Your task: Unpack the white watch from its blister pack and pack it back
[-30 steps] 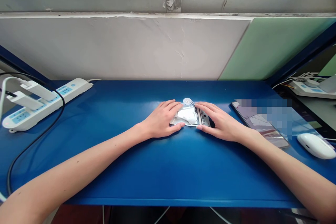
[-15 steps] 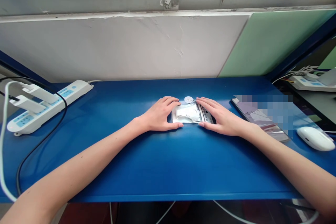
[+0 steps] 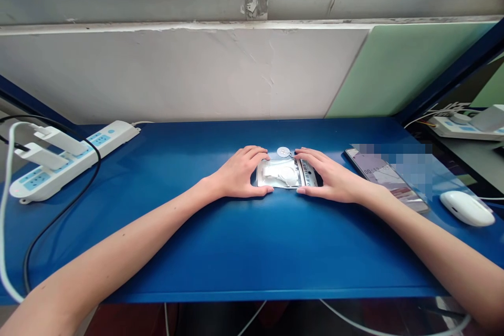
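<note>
Grip: L hand (image 3: 241, 173) and R hand (image 3: 329, 176) curve round opp. ends of clear packet (image 3: 282, 174) flat on blue desk (image 3: 252, 241), thumbs apart from fingers; can't tell if either pinches. Uneven push could prob. skew or buckle packet; round tag (image 3: 283, 152) at its far edge might snag R hand. Room twd desk's near edge, and L up to power strip (image 3: 76, 160); phone (image 3: 388, 181) nr R wrist limits that side.

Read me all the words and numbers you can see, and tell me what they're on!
"00:1" on the phone; later digits too blurred.
Packet, end strip: printed characters, too small to read.
Round white tag: marks, too small to read.
Dark surface, far right: pale marks, too blurred to read.
</note>
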